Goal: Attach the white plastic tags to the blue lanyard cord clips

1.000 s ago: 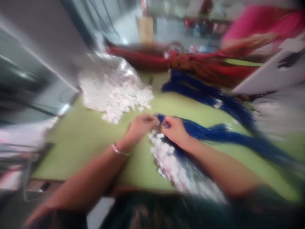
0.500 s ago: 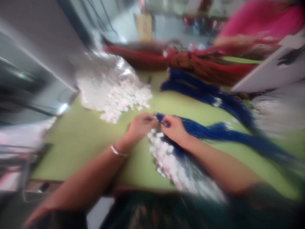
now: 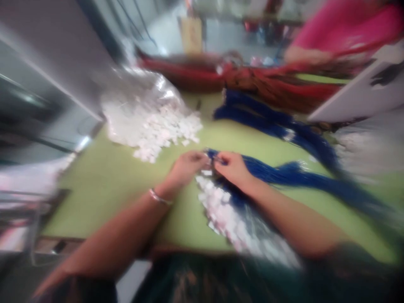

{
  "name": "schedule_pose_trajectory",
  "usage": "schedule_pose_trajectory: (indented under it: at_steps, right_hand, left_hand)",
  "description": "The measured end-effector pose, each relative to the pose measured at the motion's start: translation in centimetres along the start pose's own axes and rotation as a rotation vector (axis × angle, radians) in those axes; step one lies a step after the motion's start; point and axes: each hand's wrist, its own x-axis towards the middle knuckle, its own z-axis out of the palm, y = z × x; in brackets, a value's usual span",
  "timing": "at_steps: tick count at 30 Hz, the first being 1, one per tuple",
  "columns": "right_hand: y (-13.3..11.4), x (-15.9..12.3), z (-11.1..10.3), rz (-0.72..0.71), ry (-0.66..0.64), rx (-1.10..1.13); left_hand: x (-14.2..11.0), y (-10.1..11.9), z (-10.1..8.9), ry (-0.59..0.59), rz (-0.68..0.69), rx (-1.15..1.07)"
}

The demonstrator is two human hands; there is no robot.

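The picture is blurred. My left hand (image 3: 187, 166) and my right hand (image 3: 231, 168) meet over a green table (image 3: 107, 185), fingertips pinched together at the end of a bundle of blue cords (image 3: 303, 179). Something small sits between the fingertips; I cannot make it out. Just below the hands, a row of small white tags (image 3: 221, 210) runs toward me along the cords. A bracelet circles my left wrist.
A clear bag spilling small white pieces (image 3: 151, 122) lies at the back left. More blue cords (image 3: 271, 122) and red cords (image 3: 268, 86) lie behind. A white board (image 3: 360, 99) leans at the right. A person in pink (image 3: 341, 29) sits opposite.
The hands stay pinched at the same spot on the cord end; only small finger shifts. The person in pink has drawn an arm back slightly.
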Motion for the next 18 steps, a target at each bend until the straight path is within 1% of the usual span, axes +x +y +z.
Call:
schedule_pose_trajectory:
  at_steps: [3, 6, 8, 9, 10, 12, 14, 15, 16, 17, 18]
  right_hand:
    - [0.0, 0.0, 0.0, 0.006, -0.022, -0.027]
    - [-0.1, -0.1, 0.0, 0.012, -0.024, -0.043]
    - [-0.3, -0.1, -0.1, 0.011, 0.001, 0.009]
    - [-0.4, -0.1, -0.2, 0.014, 0.025, 0.050]
    - [-0.4, 0.0, -0.3, 0.027, 0.055, 0.098]
    - [-0.5, 0.1, -0.5, 0.087, 0.094, 0.197]
    - [-0.5, 0.2, -0.7, 0.143, 0.075, 0.260]
    - [-0.4, 0.2, -0.8, 0.146, 0.055, 0.276]
    - [-0.3, 0.2, -0.8, 0.131, 0.031, 0.285]
    - [-0.2, 0.2, -0.8, 0.106, 0.009, 0.291]
    - [-0.1, 0.1, -0.8, 0.083, -0.010, 0.301]
  left_hand:
    - [0.1, -0.2, 0.2, 0.001, -0.006, 0.006]
    - [0.0, -0.2, 0.2, 0.012, 0.026, 0.067]
    - [-0.2, 0.0, 0.1, -0.008, 0.064, 0.128]
    - [-0.4, 0.3, 0.1, -0.040, 0.089, 0.172]
    - [-0.7, 0.7, 0.0, -0.102, 0.121, 0.228]
    - [-1.4, 1.7, 0.0, -0.314, 0.209, 0.353]
    - [-1.9, 2.7, -0.1, -0.570, 0.314, 0.445]
    - [-1.9, 3.0, -0.3, -0.657, 0.355, 0.468]
    - [-1.8, 3.3, -0.7, -0.666, 0.378, 0.480]
    - [-1.4, 3.3, -1.1, -0.583, 0.382, 0.495]
    - [-0.8, 3.2, -1.7, -0.425, 0.378, 0.530]
